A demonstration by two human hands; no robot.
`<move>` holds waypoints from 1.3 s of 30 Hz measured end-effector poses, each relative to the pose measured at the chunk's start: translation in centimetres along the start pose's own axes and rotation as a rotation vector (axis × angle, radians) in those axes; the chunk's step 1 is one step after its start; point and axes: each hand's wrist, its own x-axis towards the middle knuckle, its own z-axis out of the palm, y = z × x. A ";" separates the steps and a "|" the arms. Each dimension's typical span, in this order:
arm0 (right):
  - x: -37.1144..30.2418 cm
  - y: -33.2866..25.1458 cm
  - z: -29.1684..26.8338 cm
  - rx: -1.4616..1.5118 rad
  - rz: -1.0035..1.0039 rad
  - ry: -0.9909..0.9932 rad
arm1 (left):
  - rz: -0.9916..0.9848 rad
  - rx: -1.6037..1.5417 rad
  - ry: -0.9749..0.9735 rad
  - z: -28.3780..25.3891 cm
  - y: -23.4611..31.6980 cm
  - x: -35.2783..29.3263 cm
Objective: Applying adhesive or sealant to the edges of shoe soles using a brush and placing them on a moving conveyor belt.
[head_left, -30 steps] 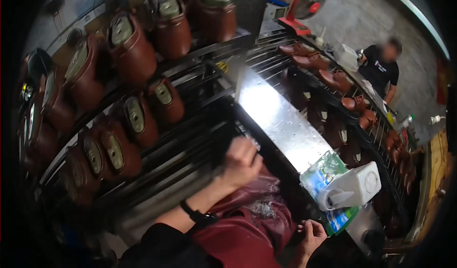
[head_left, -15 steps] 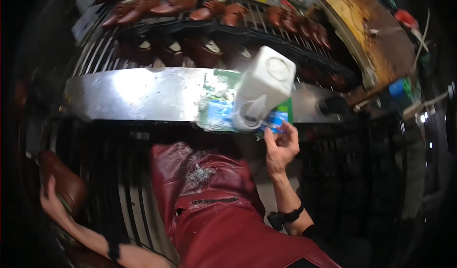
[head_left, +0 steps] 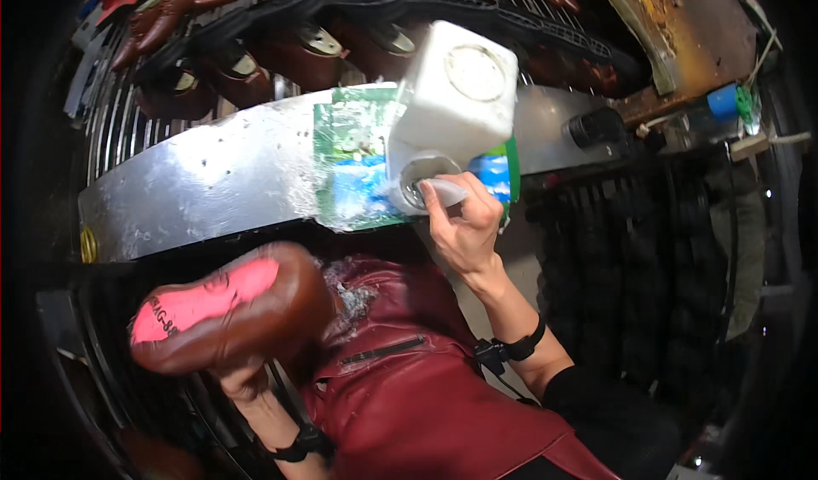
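My left hand [head_left: 243, 379] grips a brown leather shoe [head_left: 294, 310] from below, its underside turned up and a pink patch on the bottom. The shoe hangs over the left side of my lap, and it hides most of the fingers. On the metal bench, my right hand [head_left: 470, 231] is closed on a pale, flat handle [head_left: 446, 193]. That handle stands in the round opening of a white plastic container [head_left: 456, 97]. Whatever is at its lower end is hidden inside the opening.
The container rests on a green and blue plastic sheet [head_left: 358, 178] over the metal bench [head_left: 213, 165]. Behind stand racks of brown shoes [head_left: 307, 54]. A dark cup-like object [head_left: 596, 128] lies to the right, near a wooden board [head_left: 707, 28]. A dark red apron [head_left: 426, 412] covers my lap.
My left hand has brought the shoe from the far left up to the front of my lap, bottom up. My right hand has moved forward and left and taken hold of the pale handle.
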 end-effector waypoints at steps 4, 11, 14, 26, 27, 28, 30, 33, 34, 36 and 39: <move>-0.9 -1.3 -2.0 0.142 0.078 0.104 | -0.090 0.477 0.118 5.0 -0.3 5.3; -4.9 -0.9 -5.5 0.092 0.215 -0.007 | 0.397 0.875 -0.109 2.2 -5.9 6.3; -6.2 -0.3 -5.7 0.273 0.475 -0.020 | 0.641 1.376 -0.361 1.0 -5.2 5.3; -1.6 -6.0 6.4 1.046 0.571 -0.519 | 0.637 1.518 -0.430 1.3 -4.6 5.6; -1.2 -6.0 6.9 1.008 0.566 -0.509 | 0.649 1.498 -0.444 1.3 -4.6 5.7; -0.8 -6.0 7.5 0.969 0.560 -0.498 | 0.662 1.478 -0.459 1.4 -4.6 5.8; 1.0 -5.6 9.1 0.822 0.561 -0.463 | 0.684 1.461 -0.461 1.5 -4.8 6.0; 3.5 -3.5 12.9 0.795 0.557 -0.449 | 0.687 1.444 -0.463 1.8 -4.6 6.1; 3.8 -3.0 13.8 0.813 0.574 -0.458 | 0.654 1.465 -0.471 1.8 -4.3 6.0; 3.6 -3.3 13.3 0.830 0.622 -0.472 | 0.620 1.482 -0.473 1.5 -4.1 6.0; 2.5 -4.4 9.7 0.957 0.542 -0.487 | 0.667 1.463 -0.476 1.6 -4.3 6.1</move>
